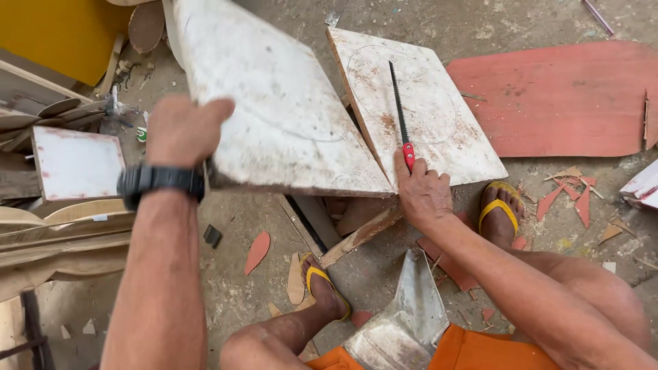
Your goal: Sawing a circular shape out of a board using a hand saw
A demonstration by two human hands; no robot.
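Item one, the landmark: a whitewashed plywood board, flat, scuffed and rust-speckled, with a faint pencilled curve on its face. I am seeing it tilting up at its left edge.

Item two: my left hand, a black wristwatch on the wrist, is clamping that left edge, thumb lying over the top face.

Item three: a second white board, just right of the first, is carrying a drawn circle and reddish sawdust.

Item four: a narrow toothed hand saw, dark blade and red handle, is lying along that second board. My right hand is closing round the handle at the boards' near edge.

Item five: a large red-painted panel is lying on the dusty concrete floor, well right of the landmark, with jagged red offcuts below it.

Item six: yellow sandals are standing below the boards.
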